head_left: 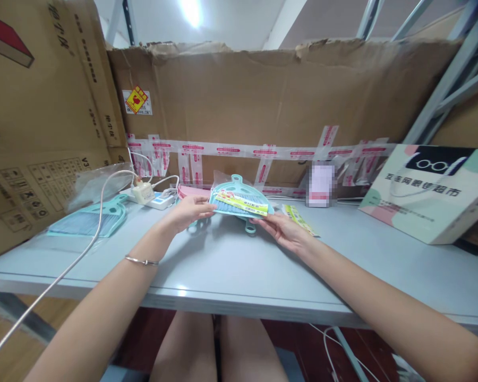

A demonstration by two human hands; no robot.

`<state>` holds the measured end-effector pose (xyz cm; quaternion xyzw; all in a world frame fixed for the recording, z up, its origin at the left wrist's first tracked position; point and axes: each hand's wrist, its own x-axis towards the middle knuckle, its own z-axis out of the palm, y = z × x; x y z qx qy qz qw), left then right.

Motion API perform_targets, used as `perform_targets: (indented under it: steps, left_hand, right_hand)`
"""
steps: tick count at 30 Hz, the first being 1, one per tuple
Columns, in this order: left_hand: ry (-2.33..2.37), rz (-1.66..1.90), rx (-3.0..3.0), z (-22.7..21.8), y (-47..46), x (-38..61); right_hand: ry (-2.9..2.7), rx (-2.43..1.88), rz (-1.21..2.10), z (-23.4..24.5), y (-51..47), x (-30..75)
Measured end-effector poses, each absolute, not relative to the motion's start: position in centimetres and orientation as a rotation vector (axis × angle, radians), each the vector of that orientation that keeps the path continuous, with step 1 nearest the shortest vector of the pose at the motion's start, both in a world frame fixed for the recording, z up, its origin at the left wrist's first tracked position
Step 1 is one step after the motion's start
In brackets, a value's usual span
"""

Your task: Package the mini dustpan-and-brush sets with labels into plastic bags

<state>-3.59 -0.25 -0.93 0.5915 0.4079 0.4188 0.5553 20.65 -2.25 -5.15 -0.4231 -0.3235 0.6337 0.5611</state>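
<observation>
A turquoise dustpan-and-brush set (239, 187) is held slightly tilted above the middle of the table. Across its front lies a yellow-green printed label (242, 202). My left hand (191, 213) pinches the set's left edge, and my right hand (283, 229) grips the right lower corner. Beneath the held set, another turquoise piece with a ring end (250, 227) partly shows. Behind my left fingers, a pink dustpan (193, 192) is mostly hidden. A second yellow-green label (300, 218) rests on the table just beyond my right hand.
Another turquoise dustpan set (88, 218) lies at the left of the table (223, 270). A white cable (91, 241) runs past it to a plug and power strip (159, 199). A patterned box (430, 193) stands right; large cardboard (263, 101) closes the back.
</observation>
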Motion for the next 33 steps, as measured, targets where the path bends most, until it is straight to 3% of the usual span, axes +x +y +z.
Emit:
perform_targets:
  steps: [13, 33]
  left_hand:
    - [1.399, 1.082, 1.484, -1.2, -0.2, -2.5]
    - [1.445, 0.87, 1.734, -1.4, -0.2, -2.9]
  right_hand:
    - [-0.8, -1.199, 1.366, -4.9, -2.1, 20.2]
    - [-0.873, -1.083, 1.339, -4.4, -2.4, 20.2]
